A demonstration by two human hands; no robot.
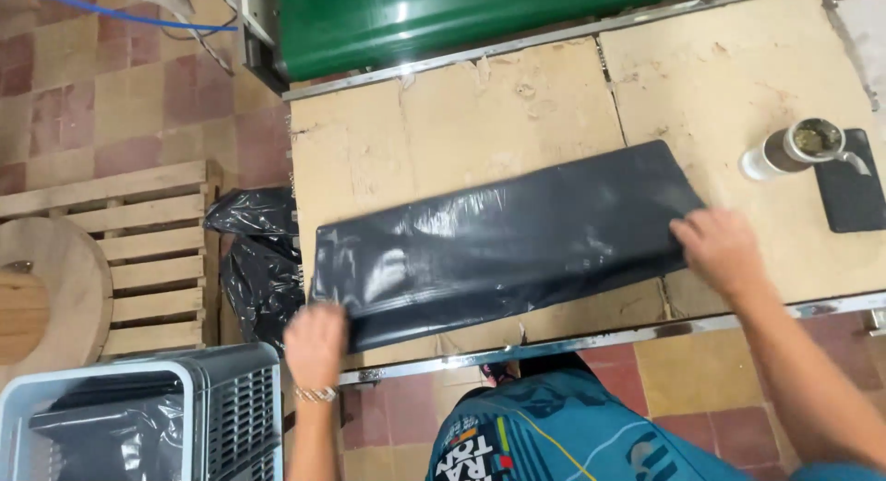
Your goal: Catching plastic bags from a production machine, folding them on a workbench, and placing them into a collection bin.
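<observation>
— Where was the black plastic bag (503, 246) lying?

— Flat and stretched long across the cardboard-covered table (461, 121), slanting a little, its left end near the table's front left corner and its right end toward the metal cup (801, 147) and dark pad (854, 181), though apart from both.

— And the hands?

— The left hand (316, 344) was at the bag's lower left corner, fingers curled down over the edge; whether they pinched the film or only pressed on it I could not tell. The right hand (720, 250) lay on the right end, fingers spread fairly flat, pressing rather than gripping.

— How would you judge the bag to handle?

— Thin, light and limp, I'd say, with a glossy, slippery face. It looked likely to sag or slide if lifted by one point, so the two short ends or the corners seemed the sensible places to take it.

— Anything else around?

— More black bags (263, 269) hung beside the table's left edge over a wooden pallet (152, 250), and a grey crate (198, 416) below held another
</observation>
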